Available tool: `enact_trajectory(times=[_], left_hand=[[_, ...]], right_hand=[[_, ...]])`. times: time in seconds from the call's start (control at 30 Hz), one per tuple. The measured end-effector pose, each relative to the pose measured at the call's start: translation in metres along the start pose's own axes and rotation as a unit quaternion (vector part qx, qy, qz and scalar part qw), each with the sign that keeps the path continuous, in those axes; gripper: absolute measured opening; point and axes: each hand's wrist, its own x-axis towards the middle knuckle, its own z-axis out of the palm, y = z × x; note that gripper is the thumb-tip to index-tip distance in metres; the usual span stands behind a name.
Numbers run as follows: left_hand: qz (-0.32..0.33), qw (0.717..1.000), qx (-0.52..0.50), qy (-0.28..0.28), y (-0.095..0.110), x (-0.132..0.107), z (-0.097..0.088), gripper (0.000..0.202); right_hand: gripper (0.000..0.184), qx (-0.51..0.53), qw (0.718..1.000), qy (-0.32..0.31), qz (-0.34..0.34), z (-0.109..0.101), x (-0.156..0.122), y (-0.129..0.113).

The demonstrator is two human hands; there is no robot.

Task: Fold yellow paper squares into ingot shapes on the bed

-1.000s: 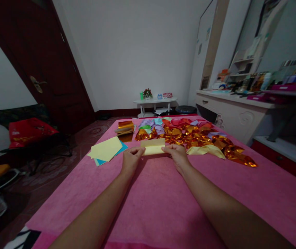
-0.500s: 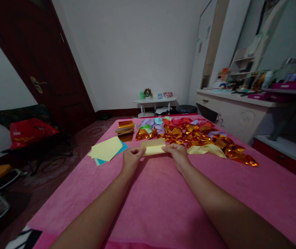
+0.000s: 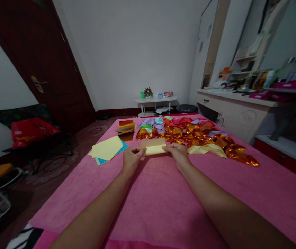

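Between my two hands a sheet of yellow paper [image 3: 154, 149] is held, folded over with a crease running across it and its far flap standing up. My left hand [image 3: 133, 159] pinches its left end between thumb and fingers. At the right end, my right hand [image 3: 178, 155] grips it the same way. Left of my left hand lie loose yellow sheets [image 3: 107, 148] over blue paper [image 3: 124, 146]. Just right of my right hand rests a folded yellow paper piece [image 3: 208, 150].
Behind my hands spreads a pile of shiny gold folded papers [image 3: 189, 133], with purple, red and green pieces at its back. A stack of gold foil sheets [image 3: 126, 128] sits at the back left. Everything lies on a pink cloth [image 3: 153, 200].
Almost nothing differs. Both hands keep their pinch on the yellow paper in the same place, and the whole view has shifted very slightly.
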Motion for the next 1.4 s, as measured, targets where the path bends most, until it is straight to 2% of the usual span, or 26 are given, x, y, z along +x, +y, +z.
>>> enact_trajectory(times=[0.23, 0.57, 0.77, 0.87, 1.07, 1.23, 1.33, 1.4], left_hand=[[0.008, 1.000, 0.000, -0.002, -0.002, 0.002, 0.001, 0.026], [0.036, 0.999, 0.019, -0.017, -0.017, 0.009, 0.002, 0.025], [0.060, 0.994, 0.056, -0.070, -0.016, 0.006, 0.003, 0.007], [0.066, 0.988, 0.105, -0.094, -0.016, 0.004, 0.002, 0.017], [0.074, 0.965, 0.226, -0.111, -0.013, 0.002, 0.002, 0.023], [0.094, 0.945, 0.294, -0.109, -0.008, 0.003, -0.005, 0.020], [0.171, 0.917, 0.345, -0.105, -0.002, 0.003, -0.010, 0.021], [0.232, 0.883, 0.377, -0.156, 0.003, 0.003, -0.011, 0.017]], right_hand=[[0.026, -0.039, 0.999, 0.014, -0.029, 0.000, 0.002, 0.006], [0.022, -0.130, 0.988, 0.032, -0.080, -0.004, 0.003, 0.007], [0.017, -0.189, 0.975, 0.032, -0.109, -0.005, 0.002, 0.003], [0.014, -0.224, 0.966, 0.022, -0.124, -0.003, 0.000, 0.001], [0.010, -0.311, 0.941, 0.003, -0.132, 0.001, 0.000, -0.003], [0.010, -0.375, 0.919, -0.003, -0.121, 0.001, 0.001, -0.006], [0.012, -0.399, 0.909, -0.011, -0.116, 0.002, 0.002, -0.007], [0.013, -0.410, 0.905, -0.018, -0.114, 0.002, 0.003, -0.008]])
